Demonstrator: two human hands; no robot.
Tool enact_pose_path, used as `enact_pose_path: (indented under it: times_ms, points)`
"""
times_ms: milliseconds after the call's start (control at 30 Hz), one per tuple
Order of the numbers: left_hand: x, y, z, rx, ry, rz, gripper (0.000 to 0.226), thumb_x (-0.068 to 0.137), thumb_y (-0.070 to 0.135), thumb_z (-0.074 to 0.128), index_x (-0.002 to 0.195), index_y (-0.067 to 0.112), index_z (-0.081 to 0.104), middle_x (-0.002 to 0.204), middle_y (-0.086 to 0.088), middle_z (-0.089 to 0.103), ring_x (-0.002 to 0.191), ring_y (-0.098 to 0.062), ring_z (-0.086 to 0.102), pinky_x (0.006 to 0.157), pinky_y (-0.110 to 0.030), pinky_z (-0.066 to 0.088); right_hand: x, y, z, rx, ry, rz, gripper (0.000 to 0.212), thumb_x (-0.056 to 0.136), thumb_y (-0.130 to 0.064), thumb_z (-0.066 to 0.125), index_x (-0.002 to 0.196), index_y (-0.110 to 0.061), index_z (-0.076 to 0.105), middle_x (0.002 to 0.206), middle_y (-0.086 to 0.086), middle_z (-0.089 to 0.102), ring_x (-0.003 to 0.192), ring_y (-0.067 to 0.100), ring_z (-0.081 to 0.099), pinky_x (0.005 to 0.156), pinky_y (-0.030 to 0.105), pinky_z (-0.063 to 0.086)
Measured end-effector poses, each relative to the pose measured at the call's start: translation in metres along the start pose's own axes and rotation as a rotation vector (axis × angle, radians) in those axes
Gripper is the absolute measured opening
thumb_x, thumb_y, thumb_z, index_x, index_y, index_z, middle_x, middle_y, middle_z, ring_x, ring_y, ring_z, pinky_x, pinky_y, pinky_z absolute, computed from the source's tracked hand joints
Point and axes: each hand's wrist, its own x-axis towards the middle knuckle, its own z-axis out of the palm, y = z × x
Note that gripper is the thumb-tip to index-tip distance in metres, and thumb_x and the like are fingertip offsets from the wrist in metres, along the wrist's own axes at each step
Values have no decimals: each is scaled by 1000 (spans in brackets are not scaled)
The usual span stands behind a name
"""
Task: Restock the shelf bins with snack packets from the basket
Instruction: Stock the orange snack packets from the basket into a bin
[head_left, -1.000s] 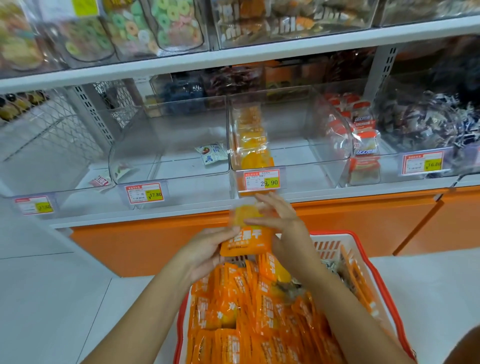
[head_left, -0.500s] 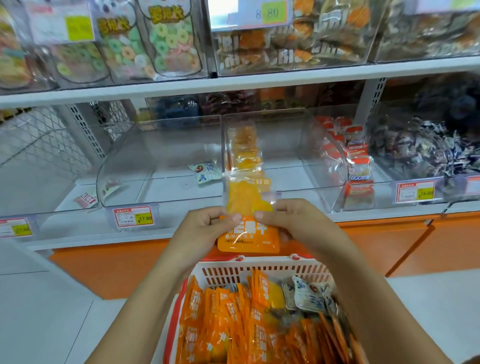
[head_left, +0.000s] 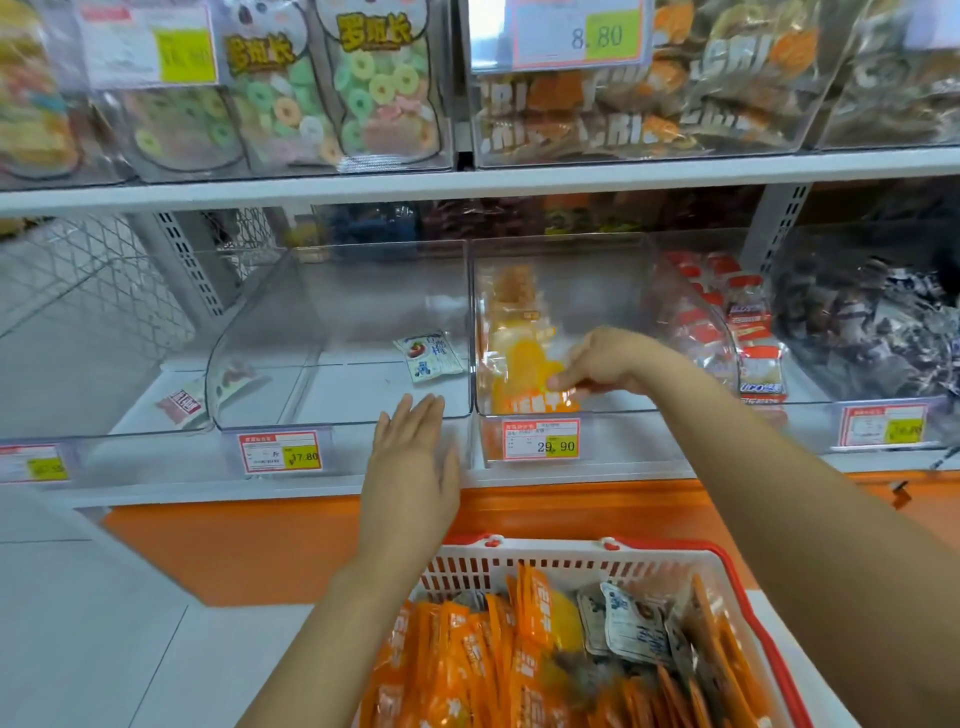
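My right hand (head_left: 605, 364) reaches over the front lip of a clear shelf bin (head_left: 613, 291) and pinches an orange snack packet (head_left: 524, 374) that stands against the bin's left wall, in front of other orange packets. My left hand (head_left: 415, 457) hovers flat and open in front of the neighbouring bin (head_left: 337, 312), holding nothing. Below, a red and white basket (head_left: 571, 561) is packed with several orange packets (head_left: 467, 665) and a few grey-white ones (head_left: 623, 623).
The left bin holds one white-blue packet (head_left: 428, 356). Price tags (head_left: 540, 439) hang on the shelf edge. A bin of red-white packets (head_left: 748, 332) and one of dark sweets (head_left: 872, 322) stand to the right. The upper shelf (head_left: 467, 182) overhangs the bins.
Both hands held the orange packet in front of the shelf; now my right hand alone has carried it into the bin, and my left hand has let go and opened.
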Motion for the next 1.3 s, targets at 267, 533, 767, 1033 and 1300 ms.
enact_pose_path:
  times_ms: [267, 533, 767, 1033, 1300]
  points:
    - [-5, -6, -2, 13, -82, 52, 58, 97, 19, 46, 149, 15, 21, 156, 3, 16, 139, -2, -4, 113, -19, -8, 4, 4, 31, -676, 144, 85, 42, 78, -44, 73, 61, -12, 51, 57, 1, 55, 53, 15, 57, 53, 24, 43]
    - [-50, 2, -1, -217, -29, 92, 25, 99, 26, 44, 112, 19, 64, 110, 10, 61, 100, 3, 52, 85, -6, 37, -78, 25, 53, -84, 732, -526, 57, 93, -35, 58, 48, -18, 27, 44, -3, 26, 44, 13, 27, 49, 31, 26]
    - [-110, -36, 33, 103, -676, -109, 30, 100, 23, 39, 121, 16, 59, 122, -2, 62, 105, -18, 60, 84, -23, 45, -82, 118, 158, -123, 416, -216, 40, 94, -42, 53, 61, -19, 53, 53, -5, 47, 48, 9, 45, 54, 30, 49]
    - [-153, -79, 54, 393, -1007, -127, 53, 97, 27, 46, 147, 16, 29, 152, -4, 31, 138, -25, 33, 111, -37, 35, -4, 268, 259, -15, -102, 114, 114, 38, -96, 52, 134, -36, 40, 135, -3, 49, 123, 21, 50, 99, 50, 45]
    - [-150, -76, 55, 341, -1048, -167, 46, 98, 28, 44, 142, 16, 39, 146, -5, 41, 133, -24, 40, 108, -37, 39, -72, 206, 248, -91, -59, 107, 106, 72, -73, 55, 151, -18, 11, 152, 8, 26, 138, 29, 30, 111, 48, 32]
